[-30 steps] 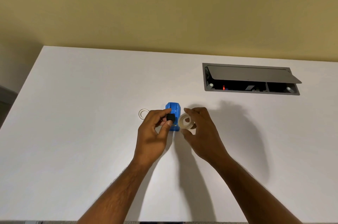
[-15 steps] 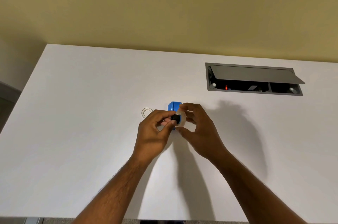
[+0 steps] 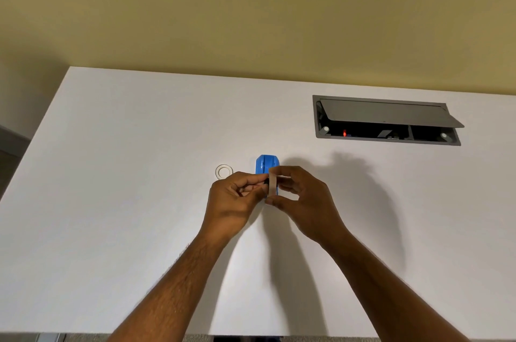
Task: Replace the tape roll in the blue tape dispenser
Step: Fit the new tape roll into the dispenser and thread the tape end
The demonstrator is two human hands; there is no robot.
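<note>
The blue tape dispenser (image 3: 266, 164) stands on the white table (image 3: 125, 160), partly hidden behind my hands. My left hand (image 3: 233, 199) pinches a small black spool core (image 3: 266, 181) between thumb and fingers. My right hand (image 3: 303, 200) holds a whitish tape roll (image 3: 272, 184) edge-on, pressed against the core just in front of the dispenser. A thin clear ring (image 3: 224, 171), which looks like an empty tape roll, lies flat on the table left of the dispenser.
An open grey cable hatch (image 3: 386, 121) is set into the table at the back right, with a red light inside. A yellow wall rises behind the table. The table's front edge runs along the bottom of the view.
My right hand has brought the tape roll leftward, from beside the dispenser to against the black core held in my left hand. The roll has turned edge-on to the camera.
</note>
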